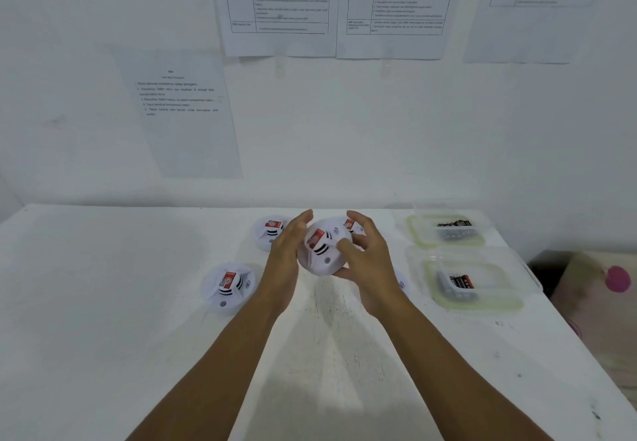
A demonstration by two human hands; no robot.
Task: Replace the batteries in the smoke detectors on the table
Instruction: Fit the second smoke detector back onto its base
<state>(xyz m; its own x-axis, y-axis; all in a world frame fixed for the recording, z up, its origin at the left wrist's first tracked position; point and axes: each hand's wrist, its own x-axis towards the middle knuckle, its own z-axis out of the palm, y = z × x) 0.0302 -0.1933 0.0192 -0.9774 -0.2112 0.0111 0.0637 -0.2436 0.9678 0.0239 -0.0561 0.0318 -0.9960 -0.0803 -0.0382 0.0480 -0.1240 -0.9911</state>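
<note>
held above the middle of the table [138, 302]: a smoke detector [322, 254], gripped by the right hand [370, 264], thumb on top, and braced by the left hand [284, 254] with fairly straight fingers against its side. likely to slip off that flat palm if twisted hard, landing on another detector [227, 287] or the battery tub [482, 306].

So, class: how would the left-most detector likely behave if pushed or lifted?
The detector sits flat on a wide round base, so it probably slides, not tips. Its white moulded shell looks rigid and likely light.
</note>
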